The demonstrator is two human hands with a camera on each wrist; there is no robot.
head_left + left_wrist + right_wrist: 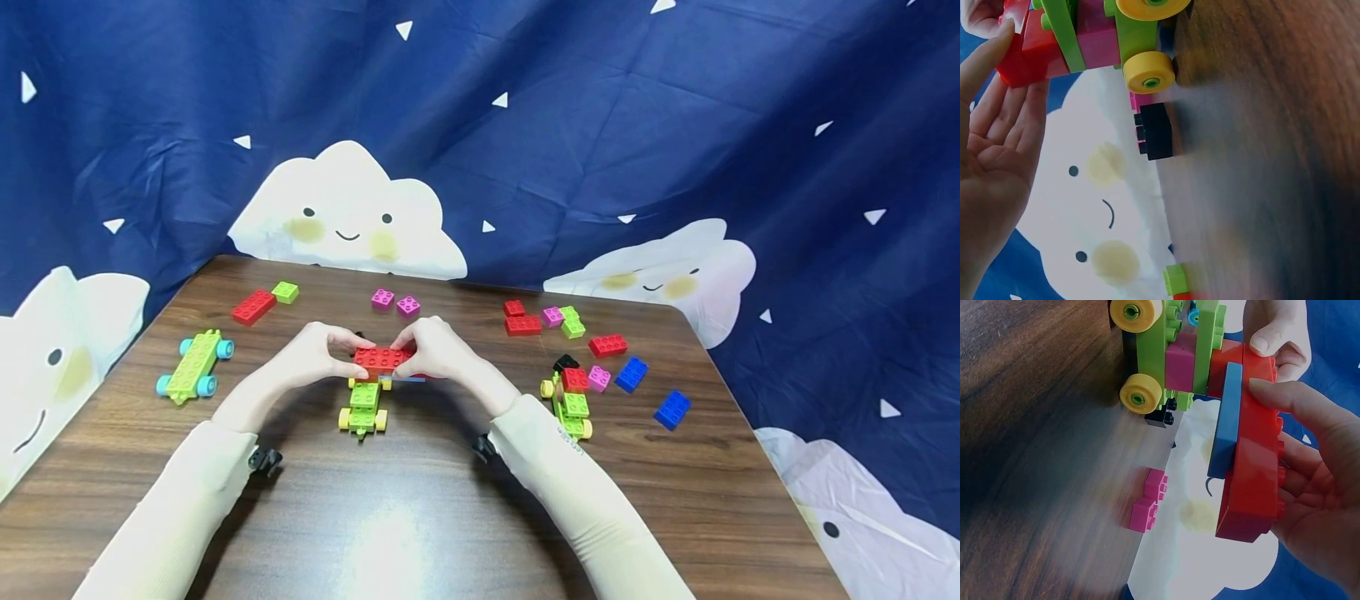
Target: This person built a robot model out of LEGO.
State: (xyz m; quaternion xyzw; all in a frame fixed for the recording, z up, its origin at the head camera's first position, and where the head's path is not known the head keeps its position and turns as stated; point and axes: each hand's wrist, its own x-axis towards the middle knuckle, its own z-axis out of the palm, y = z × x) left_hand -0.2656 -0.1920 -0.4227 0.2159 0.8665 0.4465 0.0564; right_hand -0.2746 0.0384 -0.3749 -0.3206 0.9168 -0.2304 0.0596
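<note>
Both hands are at the top of a stacked brick vehicle with a green wheeled base point(365, 417) and yellow wheels point(1149, 72). My left hand point(318, 354) pinches the left end of the top red brick point(378, 358), thumb on the near side, fingers behind. From the other side, my right hand point(442, 354) holds the long red brick point(1257, 450) between thumb and fingers. This red part sticks out to the right, with a blue piece point(1225, 425) under it. Below are a red brick point(1224, 365), a green piece point(1205, 350) and a magenta brick point(1180, 362).
Another green wheeled base point(195, 367) with blue wheels stands at left. A second brick vehicle point(573, 404) is at right, near blue bricks point(632, 374). Two magenta bricks point(383, 299) and a black brick point(1156, 131) lie behind the stack. Red bricks point(253, 307) lie farther back.
</note>
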